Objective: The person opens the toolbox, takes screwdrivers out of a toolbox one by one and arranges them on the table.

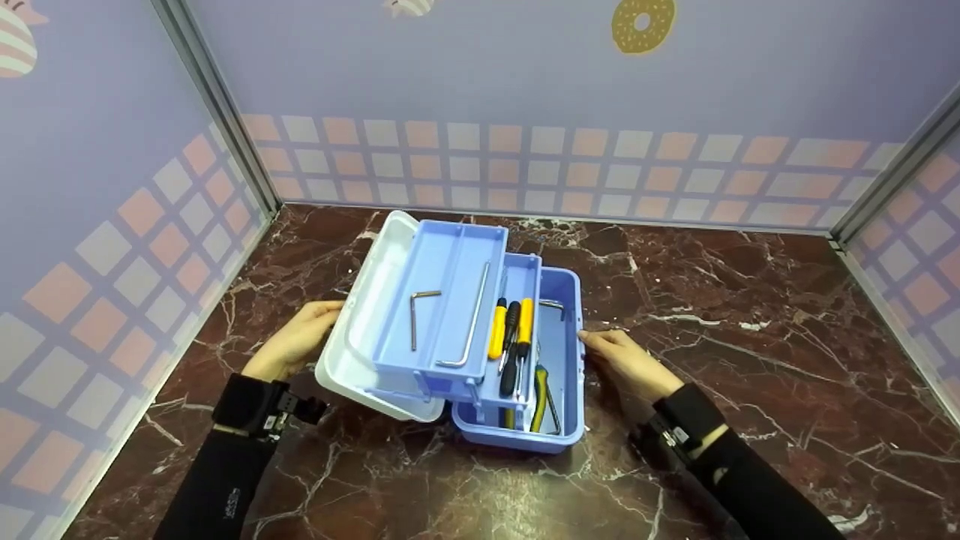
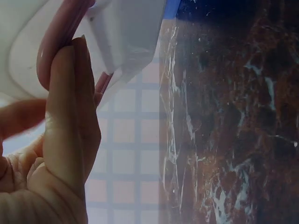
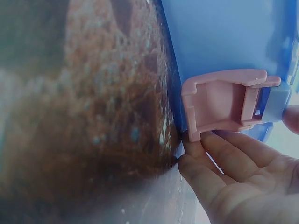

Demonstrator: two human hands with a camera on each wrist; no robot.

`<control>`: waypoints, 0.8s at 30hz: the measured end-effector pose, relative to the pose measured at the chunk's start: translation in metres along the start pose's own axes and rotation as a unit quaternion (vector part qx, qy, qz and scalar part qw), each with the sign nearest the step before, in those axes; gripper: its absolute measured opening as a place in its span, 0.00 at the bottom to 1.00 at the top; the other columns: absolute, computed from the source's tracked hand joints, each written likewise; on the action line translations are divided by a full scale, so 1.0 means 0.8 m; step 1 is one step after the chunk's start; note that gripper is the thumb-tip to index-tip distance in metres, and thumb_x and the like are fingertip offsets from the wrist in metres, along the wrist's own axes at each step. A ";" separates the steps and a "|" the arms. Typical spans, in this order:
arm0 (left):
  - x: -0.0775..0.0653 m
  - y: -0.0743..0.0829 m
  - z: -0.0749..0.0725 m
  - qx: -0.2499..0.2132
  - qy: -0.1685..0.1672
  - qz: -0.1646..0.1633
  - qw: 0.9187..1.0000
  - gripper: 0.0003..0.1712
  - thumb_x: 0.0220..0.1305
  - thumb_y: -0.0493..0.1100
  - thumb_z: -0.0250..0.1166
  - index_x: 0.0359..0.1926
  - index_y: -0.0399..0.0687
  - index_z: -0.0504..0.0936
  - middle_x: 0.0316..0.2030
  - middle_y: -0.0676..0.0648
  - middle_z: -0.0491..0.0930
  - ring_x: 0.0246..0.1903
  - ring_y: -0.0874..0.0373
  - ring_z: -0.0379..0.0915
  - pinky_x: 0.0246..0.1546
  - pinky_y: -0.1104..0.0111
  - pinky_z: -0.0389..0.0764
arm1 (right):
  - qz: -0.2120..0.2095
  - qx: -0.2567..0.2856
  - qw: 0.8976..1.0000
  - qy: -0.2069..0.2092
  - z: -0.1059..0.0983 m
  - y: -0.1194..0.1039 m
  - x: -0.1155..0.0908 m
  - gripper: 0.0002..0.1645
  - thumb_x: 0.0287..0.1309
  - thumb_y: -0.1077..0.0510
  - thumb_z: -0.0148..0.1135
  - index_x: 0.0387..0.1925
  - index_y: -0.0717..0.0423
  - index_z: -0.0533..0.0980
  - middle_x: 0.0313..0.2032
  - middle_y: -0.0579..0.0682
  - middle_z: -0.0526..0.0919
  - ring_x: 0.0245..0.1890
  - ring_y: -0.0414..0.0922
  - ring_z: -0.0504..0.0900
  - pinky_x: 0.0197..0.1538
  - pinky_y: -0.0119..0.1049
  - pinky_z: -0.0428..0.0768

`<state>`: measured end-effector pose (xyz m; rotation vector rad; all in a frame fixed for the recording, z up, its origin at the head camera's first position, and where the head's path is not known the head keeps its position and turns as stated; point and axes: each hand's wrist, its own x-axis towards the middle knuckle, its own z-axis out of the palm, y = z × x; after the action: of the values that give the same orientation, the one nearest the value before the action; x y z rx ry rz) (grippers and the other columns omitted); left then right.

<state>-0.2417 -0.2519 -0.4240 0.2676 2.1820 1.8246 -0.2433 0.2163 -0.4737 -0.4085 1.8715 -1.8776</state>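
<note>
A blue toolbox [image 1: 517,444] stands with its white lid [image 1: 365,296] tipped back to the left and its trays fanned out. My left hand [image 1: 294,343] is at the lid's outer side; in the left wrist view its straight fingers [image 2: 63,116] touch the pink handle [image 2: 58,37], thumb apart. At the box's right wall is my right hand [image 1: 634,365], fingers [image 3: 224,156] extended under the pink latch [image 3: 219,102] and thumb by the rim. An L-shaped hex key [image 1: 413,322] and a longer one [image 1: 474,322] lie in the top tray [image 1: 450,247].
Yellow-and-black screwdrivers [image 1: 526,322] fill the middle tray. Pliers with green-yellow handles [image 1: 539,401] and another hex key [image 1: 553,305] lie in the box's bottom. Tiled-pattern panels [image 1: 480,161] wall in the brown marbled table [image 1: 720,300] at the back and sides.
</note>
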 end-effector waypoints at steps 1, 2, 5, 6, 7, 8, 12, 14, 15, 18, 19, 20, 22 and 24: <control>-0.001 0.000 0.000 -0.005 0.005 -0.006 1.000 0.22 0.76 0.35 0.44 0.61 0.22 0.71 0.36 0.58 0.85 0.36 0.64 0.82 0.42 0.73 0.85 | 0.003 0.000 1.000 0.002 0.000 -0.001 0.000 0.29 0.77 0.55 0.45 0.54 0.83 0.71 0.42 0.52 0.87 0.41 0.40 0.84 0.50 0.32 0.84; -0.001 0.001 0.000 -0.010 0.009 -0.011 1.000 0.22 0.77 0.37 0.43 0.59 0.27 0.75 0.35 0.58 0.85 0.35 0.64 0.82 0.41 0.73 0.85 | 0.003 -0.001 1.000 0.001 0.000 -0.002 -0.001 0.29 0.76 0.54 0.45 0.54 0.82 0.71 0.43 0.53 0.87 0.42 0.40 0.84 0.51 0.32 0.84; -0.003 0.001 -0.001 -0.029 0.004 -0.036 0.999 0.23 0.80 0.44 0.41 0.50 0.42 0.82 0.32 0.56 0.86 0.33 0.63 0.83 0.39 0.71 0.86 | -0.005 -0.008 1.000 -0.003 -0.004 0.002 0.000 0.32 0.76 0.51 0.47 0.55 0.83 0.70 0.46 0.57 0.87 0.44 0.42 0.85 0.53 0.33 0.83; -0.004 0.000 -0.002 -0.037 -0.001 -0.046 0.998 0.23 0.80 0.48 0.40 0.48 0.46 0.82 0.32 0.56 0.86 0.33 0.63 0.83 0.39 0.70 0.87 | -0.011 -0.011 1.000 -0.008 -0.007 0.006 0.002 0.34 0.75 0.50 0.48 0.56 0.84 0.69 0.47 0.59 0.86 0.45 0.42 0.85 0.54 0.34 0.83; -0.005 0.000 -0.003 -0.040 -0.007 -0.057 0.998 0.25 0.80 0.52 0.39 0.49 0.47 0.81 0.33 0.56 0.86 0.34 0.62 0.83 0.40 0.69 0.87 | -0.017 -0.011 1.000 -0.015 -0.010 0.010 0.004 0.36 0.74 0.48 0.49 0.56 0.84 0.68 0.49 0.60 0.85 0.46 0.43 0.85 0.54 0.34 0.83; -0.006 -0.001 -0.003 -0.043 -0.013 -0.068 0.997 0.28 0.80 0.57 0.37 0.50 0.46 0.79 0.33 0.55 0.86 0.35 0.62 0.84 0.40 0.68 0.87 | -0.020 -0.008 1.000 -0.021 -0.013 0.015 0.006 0.37 0.73 0.47 0.50 0.57 0.83 0.68 0.50 0.61 0.85 0.47 0.43 0.85 0.54 0.35 0.84; -0.008 -0.005 -0.005 -0.032 -0.037 -0.088 0.995 0.42 0.76 0.66 0.33 0.63 0.35 0.70 0.40 0.54 0.86 0.41 0.60 0.84 0.47 0.66 0.86 | -0.010 0.008 1.000 -0.028 -0.021 0.029 0.014 0.41 0.69 0.41 0.54 0.58 0.80 0.71 0.50 0.59 0.85 0.47 0.44 0.84 0.55 0.35 0.84; -0.007 -0.008 -0.006 -0.032 -0.046 -0.088 0.995 0.44 0.76 0.66 0.35 0.66 0.29 0.67 0.42 0.53 0.86 0.43 0.59 0.84 0.49 0.65 0.86 | -0.006 0.008 1.000 -0.025 -0.021 0.030 0.014 0.42 0.67 0.40 0.56 0.57 0.79 0.71 0.49 0.58 0.85 0.46 0.43 0.85 0.54 0.35 0.84; -0.006 -0.010 -0.006 -0.031 -0.050 -0.087 0.994 0.44 0.77 0.65 0.35 0.67 0.28 0.66 0.43 0.52 0.86 0.43 0.59 0.84 0.50 0.64 0.85 | -0.010 0.007 1.000 -0.028 -0.020 0.028 0.014 0.42 0.68 0.40 0.56 0.57 0.79 0.72 0.48 0.58 0.86 0.46 0.43 0.85 0.53 0.35 0.84; -0.004 -0.015 -0.007 -0.028 -0.059 -0.096 0.993 0.41 0.77 0.62 0.38 0.68 0.28 0.64 0.43 0.52 0.86 0.43 0.59 0.84 0.49 0.63 0.86 | -0.024 0.003 0.999 -0.041 -0.017 0.023 0.010 0.39 0.71 0.42 0.52 0.56 0.79 0.71 0.48 0.58 0.86 0.45 0.43 0.85 0.52 0.35 0.85; -0.003 -0.016 -0.008 -0.026 -0.064 -0.100 0.993 0.41 0.78 0.62 0.38 0.68 0.28 0.63 0.42 0.52 0.86 0.42 0.59 0.84 0.48 0.62 0.86 | -0.029 0.004 0.999 -0.045 -0.016 0.020 0.009 0.38 0.72 0.43 0.52 0.56 0.79 0.71 0.48 0.59 0.86 0.45 0.43 0.85 0.52 0.35 0.85; -0.003 -0.018 -0.008 -0.023 -0.069 -0.104 0.992 0.41 0.78 0.62 0.37 0.69 0.28 0.63 0.42 0.52 0.86 0.42 0.59 0.84 0.48 0.62 0.87 | -0.034 0.005 0.998 -0.048 -0.015 0.018 0.008 0.37 0.73 0.45 0.50 0.56 0.80 0.71 0.48 0.59 0.86 0.45 0.44 0.85 0.51 0.35 0.85; -0.002 -0.020 -0.008 -0.020 -0.080 -0.107 0.991 0.41 0.78 0.61 0.36 0.69 0.28 0.61 0.42 0.53 0.86 0.42 0.60 0.84 0.48 0.63 0.86 | -0.039 0.007 0.998 -0.053 -0.015 0.017 0.007 0.35 0.74 0.47 0.49 0.56 0.80 0.71 0.49 0.60 0.85 0.45 0.44 0.85 0.51 0.35 0.85; -0.001 -0.023 -0.009 -0.021 -0.091 -0.105 0.990 0.40 0.78 0.60 0.35 0.70 0.27 0.60 0.43 0.53 0.85 0.43 0.60 0.83 0.50 0.63 0.85 | -0.037 0.007 0.998 -0.052 -0.015 0.015 0.007 0.34 0.75 0.48 0.48 0.56 0.80 0.71 0.48 0.59 0.86 0.44 0.43 0.85 0.51 0.35 0.85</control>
<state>-0.2422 -0.2620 -0.4409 0.1799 1.9655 1.6614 -0.2528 0.2237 -0.4869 -0.5672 1.7959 -1.8790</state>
